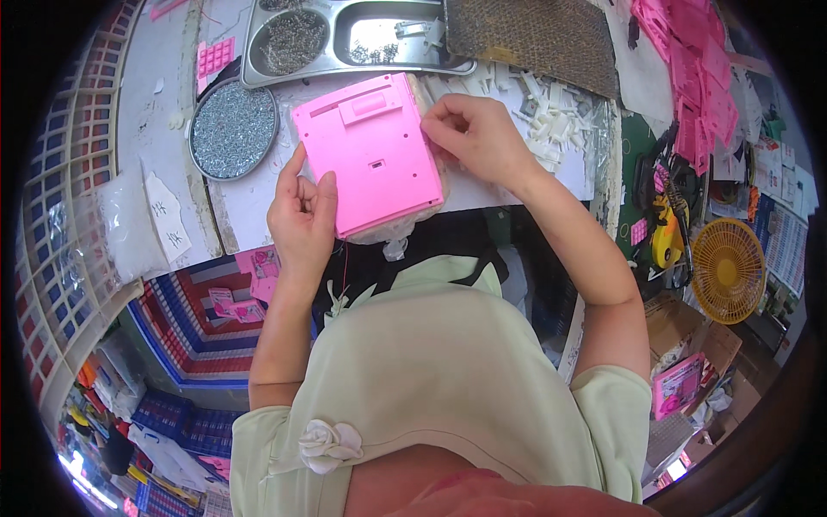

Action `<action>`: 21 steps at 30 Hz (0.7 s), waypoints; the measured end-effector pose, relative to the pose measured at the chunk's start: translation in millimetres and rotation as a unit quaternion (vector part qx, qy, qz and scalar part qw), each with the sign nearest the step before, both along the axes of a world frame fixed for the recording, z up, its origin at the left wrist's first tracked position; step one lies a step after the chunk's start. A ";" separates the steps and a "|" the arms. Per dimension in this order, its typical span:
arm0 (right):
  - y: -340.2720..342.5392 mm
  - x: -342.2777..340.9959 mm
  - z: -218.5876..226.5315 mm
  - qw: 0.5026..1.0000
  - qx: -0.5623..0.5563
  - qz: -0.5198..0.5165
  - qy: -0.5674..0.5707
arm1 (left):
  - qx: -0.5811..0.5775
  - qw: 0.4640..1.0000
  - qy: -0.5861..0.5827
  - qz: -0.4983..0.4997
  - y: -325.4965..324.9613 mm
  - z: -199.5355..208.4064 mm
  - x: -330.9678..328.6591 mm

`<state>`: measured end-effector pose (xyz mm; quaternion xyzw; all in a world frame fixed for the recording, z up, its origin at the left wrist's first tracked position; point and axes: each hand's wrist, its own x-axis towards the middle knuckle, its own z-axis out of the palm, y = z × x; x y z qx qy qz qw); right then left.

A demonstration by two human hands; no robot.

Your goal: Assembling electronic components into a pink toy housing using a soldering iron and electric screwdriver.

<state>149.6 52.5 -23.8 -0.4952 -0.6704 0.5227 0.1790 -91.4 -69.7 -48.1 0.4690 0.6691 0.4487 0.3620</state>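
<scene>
A flat pink plastic casing (366,168) with a raised battery-compartment cover and small screw holes lies in front of me, on a clear plastic-wrapped pad (388,231) at the table's near edge. My left hand (301,207) grips its lower left side, thumb on the top face and fingers at the edge. At the casing's upper right edge is my right hand (474,138), its thumb and forefinger closed in a pinch. Whatever may be between those fingertips is too small to make out. The other right fingers are curled and partly hidden.
A round dish of small screws (233,129) stands left of the casing. Behind it is a metal compartment tray (405,67) with small metal parts. White plastic pieces (551,116) lie to the right, near a brown textured board (534,39). Pink parts (689,69) are piled far right.
</scene>
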 end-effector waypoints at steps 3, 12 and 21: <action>15.2 -9.2 7.4 0.987 -0.149 -0.038 0.036 | 0.008 1.000 0.014 0.002 -0.9 -2.7 0.1; 42.7 -18.2 18.1 0.975 -0.216 0.020 -0.042 | 0.003 1.000 0.008 -0.013 -2.5 -4.6 0.5; 56.1 -21.2 38.7 0.969 -0.206 0.071 -0.114 | -0.033 0.993 -0.058 -0.098 16.2 5.1 -53.5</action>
